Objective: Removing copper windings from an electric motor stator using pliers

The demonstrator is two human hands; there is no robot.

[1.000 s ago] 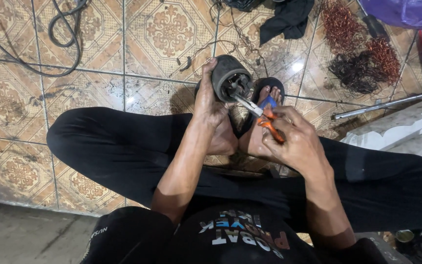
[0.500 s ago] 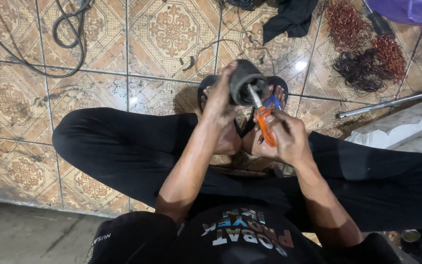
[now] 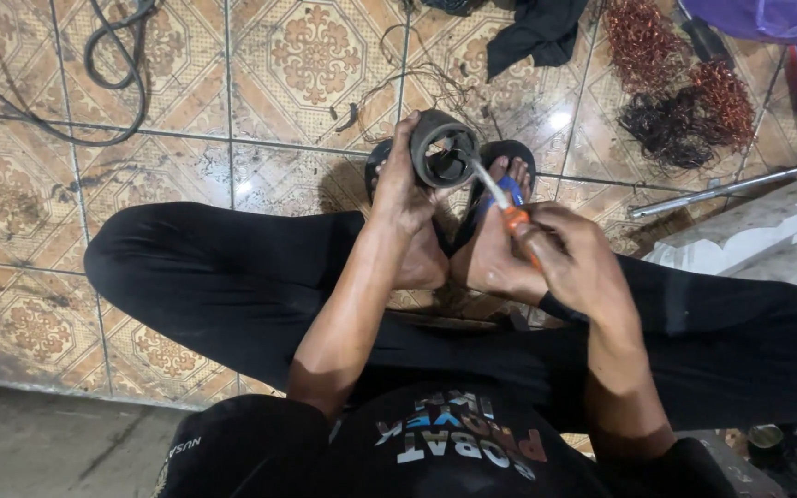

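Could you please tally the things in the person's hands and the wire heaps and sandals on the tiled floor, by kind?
Round dark motor part, in the left hand: 1
Orange-and-blue handled tool, in the right hand: 1
Heaps of coiled wire: 3
Sandals: 2
Total: 7

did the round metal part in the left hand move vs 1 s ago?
Yes. The round metal part, gripped by the left hand, rose up-frame: it now sits above the tile grout line and the sandals, where before it overlapped them.
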